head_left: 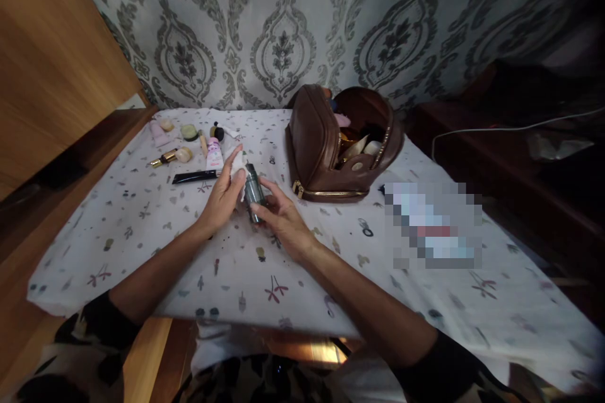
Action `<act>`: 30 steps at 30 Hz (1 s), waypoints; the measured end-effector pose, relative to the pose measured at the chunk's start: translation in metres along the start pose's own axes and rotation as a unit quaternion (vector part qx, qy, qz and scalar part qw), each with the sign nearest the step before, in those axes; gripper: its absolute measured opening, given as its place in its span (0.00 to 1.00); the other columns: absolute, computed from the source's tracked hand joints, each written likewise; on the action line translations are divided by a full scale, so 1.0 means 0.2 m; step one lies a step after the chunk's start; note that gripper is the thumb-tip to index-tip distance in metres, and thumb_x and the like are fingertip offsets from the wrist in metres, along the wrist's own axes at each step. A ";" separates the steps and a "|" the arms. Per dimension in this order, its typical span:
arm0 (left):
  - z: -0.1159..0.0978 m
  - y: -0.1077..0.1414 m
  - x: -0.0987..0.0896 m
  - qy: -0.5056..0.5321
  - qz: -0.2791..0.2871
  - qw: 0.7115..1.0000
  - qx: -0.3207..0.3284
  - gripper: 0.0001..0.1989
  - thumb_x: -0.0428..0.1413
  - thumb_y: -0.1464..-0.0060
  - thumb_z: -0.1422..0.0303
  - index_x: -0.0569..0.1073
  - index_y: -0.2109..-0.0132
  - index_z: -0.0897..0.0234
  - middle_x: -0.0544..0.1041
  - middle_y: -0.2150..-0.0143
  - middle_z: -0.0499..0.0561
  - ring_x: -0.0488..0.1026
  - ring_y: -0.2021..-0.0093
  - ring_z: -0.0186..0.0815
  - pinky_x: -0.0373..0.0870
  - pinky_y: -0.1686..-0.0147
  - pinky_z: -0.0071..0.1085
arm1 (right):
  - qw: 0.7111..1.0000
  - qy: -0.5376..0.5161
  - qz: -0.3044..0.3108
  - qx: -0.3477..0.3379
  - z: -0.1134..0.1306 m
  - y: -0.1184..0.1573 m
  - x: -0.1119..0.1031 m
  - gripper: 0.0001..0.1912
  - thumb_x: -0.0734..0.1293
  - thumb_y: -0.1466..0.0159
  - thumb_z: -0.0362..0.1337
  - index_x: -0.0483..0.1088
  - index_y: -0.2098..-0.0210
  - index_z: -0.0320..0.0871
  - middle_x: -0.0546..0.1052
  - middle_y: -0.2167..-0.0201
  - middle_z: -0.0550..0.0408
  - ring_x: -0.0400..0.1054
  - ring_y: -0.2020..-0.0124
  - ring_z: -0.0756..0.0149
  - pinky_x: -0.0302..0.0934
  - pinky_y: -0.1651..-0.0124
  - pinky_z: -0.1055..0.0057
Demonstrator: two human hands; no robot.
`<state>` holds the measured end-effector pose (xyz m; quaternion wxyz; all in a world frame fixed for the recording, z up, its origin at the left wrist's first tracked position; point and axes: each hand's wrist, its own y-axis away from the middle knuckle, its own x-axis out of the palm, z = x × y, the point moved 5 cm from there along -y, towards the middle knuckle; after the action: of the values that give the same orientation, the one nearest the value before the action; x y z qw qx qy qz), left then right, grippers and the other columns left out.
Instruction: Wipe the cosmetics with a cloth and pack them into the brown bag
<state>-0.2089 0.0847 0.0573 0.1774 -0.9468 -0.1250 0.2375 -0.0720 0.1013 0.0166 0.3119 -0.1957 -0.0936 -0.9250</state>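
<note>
A dark green-grey bottle (pixel 254 187) is tilted over the table, held by my right hand (pixel 287 221) with the fingers wrapped round its lower side. My left hand (pixel 223 200) is closed on a crumpled white tissue (pixel 239 170), which touches the bottle's upper left side. A black tube (pixel 195 177) lies just left of my left hand. Behind it is a pink-and-white tube (pixel 214 152). Part of the tissue is hidden by my left fingers.
A brown zip bag (pixel 312 145) stands open at the back right with cosmetics inside. Small jars, including a green-lidded one (pixel 189 132), and a gold-and-black bottle (pixel 165 158) lie back left. A pixelated item (pixel 430 223) lies right. A patterned cloth (pixel 189 277) covers the table.
</note>
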 end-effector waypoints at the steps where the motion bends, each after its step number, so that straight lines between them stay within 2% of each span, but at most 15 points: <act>1: 0.02 0.00 0.00 0.026 -0.004 0.999 -0.020 0.28 0.44 0.32 0.54 0.55 0.29 0.53 0.66 0.33 0.53 0.64 0.34 0.42 0.61 0.35 0.41 | 1.000 0.005 0.003 -0.004 0.00 0.00 0.00 0.36 0.76 0.46 0.41 0.66 0.39 0.55 0.70 0.65 0.59 0.66 0.65 0.67 0.67 0.65 0.71; 4: 0.06 -0.01 0.00 0.087 0.004 0.995 -0.056 0.27 0.48 0.34 0.54 0.61 0.32 0.55 0.69 0.35 0.52 0.69 0.39 0.41 0.64 0.38 0.38 | 1.000 -0.005 0.018 -0.013 0.01 0.00 0.01 0.38 0.75 0.47 0.39 0.65 0.38 0.56 0.71 0.61 0.58 0.68 0.61 0.65 0.69 0.58 0.66; 7: 0.07 -0.01 0.03 0.116 0.027 0.992 -0.047 0.26 0.51 0.35 0.55 0.65 0.33 0.56 0.70 0.36 0.52 0.69 0.39 0.41 0.63 0.38 0.37 | 0.999 -0.008 0.018 -0.037 0.03 -0.01 0.00 0.37 0.75 0.46 0.39 0.66 0.38 0.54 0.72 0.58 0.56 0.68 0.58 0.64 0.69 0.52 0.62; 9: 0.06 0.00 0.04 0.129 0.050 0.989 -0.047 0.27 0.51 0.35 0.55 0.65 0.33 0.57 0.73 0.39 0.53 0.71 0.42 0.42 0.66 0.41 0.37 | 0.998 0.004 -0.005 -0.056 0.04 -0.02 -0.02 0.38 0.75 0.46 0.40 0.65 0.37 0.53 0.72 0.56 0.55 0.68 0.56 0.63 0.68 0.50 0.61; 12: 0.02 0.01 0.06 0.096 0.105 0.989 -0.041 0.26 0.52 0.36 0.55 0.67 0.35 0.58 0.77 0.44 0.53 0.73 0.45 0.44 0.67 0.43 0.39 | 0.994 0.045 -0.053 -0.081 0.06 -0.03 -0.07 0.40 0.75 0.47 0.40 0.64 0.36 0.52 0.72 0.52 0.52 0.69 0.52 0.60 0.67 0.47 0.58; 15: -0.03 0.03 0.07 0.048 0.147 0.988 -0.008 0.24 0.54 0.38 0.56 0.72 0.38 0.57 0.76 0.42 0.53 0.70 0.42 0.45 0.61 0.38 0.40 | 0.985 0.107 -0.078 -0.112 0.07 -0.04 -0.09 0.40 0.74 0.47 0.37 0.63 0.36 0.50 0.72 0.48 0.50 0.69 0.50 0.58 0.66 0.46 0.57; 17: -0.05 0.03 0.07 0.044 0.144 0.989 0.002 0.23 0.55 0.39 0.58 0.74 0.40 0.58 0.74 0.40 0.53 0.68 0.38 0.46 0.57 0.35 0.40 | 0.977 0.144 -0.077 -0.133 0.07 -0.04 -0.08 0.39 0.73 0.47 0.36 0.63 0.37 0.49 0.72 0.46 0.49 0.69 0.50 0.59 0.67 0.47 0.58; 19: -0.04 0.02 0.05 0.058 0.113 0.992 -0.006 0.22 0.57 0.40 0.59 0.74 0.41 0.59 0.75 0.40 0.53 0.68 0.39 0.45 0.59 0.36 0.39 | 0.972 0.172 -0.061 -0.145 0.08 -0.03 -0.06 0.38 0.72 0.47 0.35 0.63 0.37 0.49 0.72 0.45 0.48 0.70 0.51 0.60 0.68 0.50 0.61; 22: -0.03 0.01 0.01 0.058 0.057 0.996 -0.018 0.19 0.57 0.44 0.64 0.77 0.47 0.62 0.78 0.46 0.53 0.73 0.46 0.44 0.66 0.42 0.38 | 0.965 0.211 -0.037 -0.150 0.13 -0.01 -0.02 0.30 0.70 0.43 0.35 0.66 0.41 0.48 0.75 0.51 0.49 0.71 0.54 0.61 0.68 0.59 0.66; 24: -0.04 0.01 -0.01 0.025 0.054 0.998 -0.003 0.15 0.57 0.47 0.66 0.79 0.52 0.63 0.80 0.52 0.53 0.75 0.52 0.43 0.69 0.48 0.38 | 0.958 0.232 -0.050 -0.161 0.20 0.02 -0.02 0.23 0.68 0.40 0.38 0.68 0.45 0.47 0.76 0.56 0.50 0.71 0.58 0.61 0.65 0.63 0.68; 27: -0.13 0.02 -0.01 -0.021 0.129 0.990 0.053 0.11 0.56 0.49 0.67 0.80 0.60 0.62 0.81 0.61 0.52 0.76 0.59 0.42 0.71 0.53 0.38 | 0.949 0.232 -0.086 -0.197 0.35 0.05 -0.06 0.22 0.67 0.37 0.45 0.67 0.45 0.46 0.73 0.62 0.52 0.69 0.64 0.65 0.63 0.66 0.69; 30: -0.28 0.04 0.02 -0.032 0.228 0.967 0.106 0.09 0.54 0.47 0.65 0.78 0.62 0.59 0.81 0.64 0.50 0.76 0.64 0.41 0.71 0.49 0.41 | 0.948 0.221 -0.071 -0.218 0.50 0.10 -0.11 0.24 0.70 0.39 0.48 0.67 0.46 0.46 0.70 0.67 0.57 0.64 0.69 0.68 0.61 0.69 0.71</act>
<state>-0.1769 0.0637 0.0988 0.2141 -0.9178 0.1147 0.3141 -0.0134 0.1267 0.0993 0.2077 -0.0421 0.1685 -0.9627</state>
